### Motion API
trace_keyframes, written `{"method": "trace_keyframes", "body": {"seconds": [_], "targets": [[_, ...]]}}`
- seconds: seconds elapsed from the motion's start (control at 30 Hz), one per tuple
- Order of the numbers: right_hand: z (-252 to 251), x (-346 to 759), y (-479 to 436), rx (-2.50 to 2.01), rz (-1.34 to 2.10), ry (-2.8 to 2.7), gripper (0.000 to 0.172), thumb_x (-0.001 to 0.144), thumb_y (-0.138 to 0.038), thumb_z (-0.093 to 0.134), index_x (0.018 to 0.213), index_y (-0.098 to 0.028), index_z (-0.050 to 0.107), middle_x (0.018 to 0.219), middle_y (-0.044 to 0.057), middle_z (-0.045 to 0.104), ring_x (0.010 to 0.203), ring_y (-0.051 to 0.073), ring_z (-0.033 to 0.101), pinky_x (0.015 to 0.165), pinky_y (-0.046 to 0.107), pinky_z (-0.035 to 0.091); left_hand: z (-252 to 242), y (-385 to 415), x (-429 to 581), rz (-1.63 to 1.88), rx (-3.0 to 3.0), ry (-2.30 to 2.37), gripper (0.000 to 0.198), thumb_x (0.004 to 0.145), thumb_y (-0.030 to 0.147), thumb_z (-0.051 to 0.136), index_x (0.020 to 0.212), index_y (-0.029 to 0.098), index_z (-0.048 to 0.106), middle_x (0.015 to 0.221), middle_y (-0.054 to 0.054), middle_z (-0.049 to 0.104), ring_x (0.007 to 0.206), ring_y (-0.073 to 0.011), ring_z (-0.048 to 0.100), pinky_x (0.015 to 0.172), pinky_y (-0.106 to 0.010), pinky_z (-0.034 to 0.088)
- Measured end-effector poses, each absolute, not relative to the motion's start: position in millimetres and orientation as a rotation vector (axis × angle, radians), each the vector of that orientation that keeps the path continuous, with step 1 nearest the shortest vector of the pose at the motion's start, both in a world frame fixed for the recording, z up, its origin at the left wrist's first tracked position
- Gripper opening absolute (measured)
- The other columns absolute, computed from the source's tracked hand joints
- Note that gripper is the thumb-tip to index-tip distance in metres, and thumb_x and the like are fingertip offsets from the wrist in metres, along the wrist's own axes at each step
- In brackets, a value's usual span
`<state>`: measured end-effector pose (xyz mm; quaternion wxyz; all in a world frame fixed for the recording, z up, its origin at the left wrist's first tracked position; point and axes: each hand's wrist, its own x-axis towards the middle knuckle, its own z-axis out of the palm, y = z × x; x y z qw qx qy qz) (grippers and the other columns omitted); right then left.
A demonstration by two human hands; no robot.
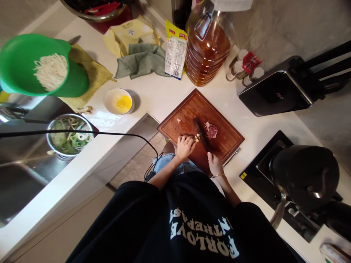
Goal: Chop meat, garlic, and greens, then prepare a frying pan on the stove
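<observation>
My right hand (pixel 215 165) is wrapped round the handle of a dark-bladed kitchen knife (pixel 201 133), which lies across the brown wooden cutting board (pixel 181 117). Just left of the blade, the curled fingers of my left hand (pixel 185 147) press a small pale yellow piece (pixel 196 137) of food against the board. Its exact kind is too small to tell. To the right of the blade sits a heap of chopped purplish onion (pixel 211 130), perhaps shallot. A few light bits (pixel 178 119) lie near the board's left side.
A white bowl with egg yolk (pixel 122 103), a green colander of noodles (pixel 78 78) and a pot of greens (pixel 71 137) in the sink stand left. Behind are an oil jug (pixel 207 54) and spice jars (pixel 236 69). Right are a knife block (pixel 276 91) and a black pot (pixel 304 175).
</observation>
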<state>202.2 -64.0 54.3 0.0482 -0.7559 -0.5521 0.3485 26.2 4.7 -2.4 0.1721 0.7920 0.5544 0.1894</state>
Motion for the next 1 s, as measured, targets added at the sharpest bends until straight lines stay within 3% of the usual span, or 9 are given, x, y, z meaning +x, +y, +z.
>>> {"method": "trace_keyframes", "body": {"seconds": [0.17,0.33,0.63,1.0], "targets": [[56,202,-63,-2.314,1.044,-1.712,0.06,0.093,-0.052,0.02,0.104,-0.014,0.065,0.087,0.013,0.069,0.083,0.022,0.064,0.069,0.026,0.04,-2,5,26,0.541,2.233,1.571,0.023,0.088,0.036,0.047,0.097,0.022,0.063,0.108,-0.009,0.064,0.102,-0.0248,0.05,0.089,-0.044,0.033],[57,202,-63,-2.338,1.054,-1.733,0.06,0.093,-0.052,0.019,0.101,-0.015,0.065,0.084,0.013,0.069,0.078,0.023,0.064,0.065,0.027,0.039,4,8,28,0.523,2.241,1.529,0.029,0.088,0.035,0.047,0.112,0.025,0.06,0.117,-0.009,0.06,0.109,-0.0256,0.048,0.093,-0.045,0.032],[64,201,-63,-2.359,1.063,-1.74,0.061,0.092,-0.054,0.017,0.092,-0.016,0.065,0.078,0.012,0.069,0.071,0.022,0.063,0.061,0.028,0.038,2,9,29,0.542,2.271,1.498,0.027,0.089,0.034,0.046,0.109,0.026,0.061,0.118,-0.006,0.061,0.11,-0.0262,0.048,0.092,-0.046,0.031],[63,198,-58,-2.391,1.08,-1.746,0.059,0.093,-0.052,0.018,0.096,-0.015,0.065,0.084,0.014,0.069,0.079,0.023,0.064,0.065,0.027,0.039,3,10,30,0.512,2.258,1.509,0.031,0.089,0.034,0.044,0.114,0.025,0.06,0.119,-0.007,0.061,0.111,-0.0264,0.048,0.094,-0.046,0.03]]}}
